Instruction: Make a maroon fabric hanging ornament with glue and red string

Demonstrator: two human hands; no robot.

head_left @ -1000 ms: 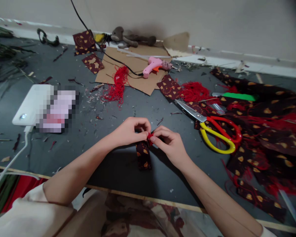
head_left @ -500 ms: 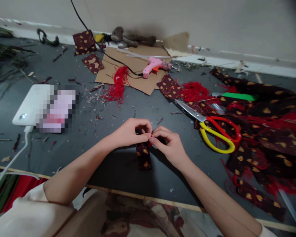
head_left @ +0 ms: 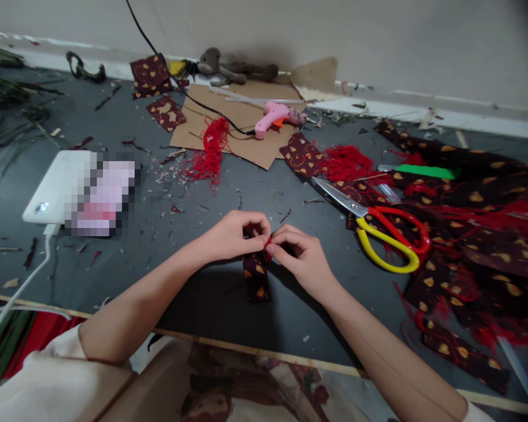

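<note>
Above the front part of the table, my two hands meet fingertip to fingertip. My left hand (head_left: 234, 235) is closed in a pinch at the top of a dark maroon fabric strip (head_left: 256, 280) with golden leaf-like spots, which hangs below the fingers. My right hand (head_left: 307, 258) pinches a bit of red cord (head_left: 268, 249) at the strip's upper right edge. Fingers hide most of the cord and the strip's top end. To the right lie scissors (head_left: 341, 196) with one red and one yellow handle.
A pink glue gun (head_left: 273, 117) rests on cardboard (head_left: 242, 149), its black cable running left. Red threads (head_left: 213, 146) lie nearby. Patterned fabric and red tassels (head_left: 345, 163) pile up at right, with a green-handled tool (head_left: 426, 172). A white power bank (head_left: 55, 184) and phone (head_left: 108, 193) lie left.
</note>
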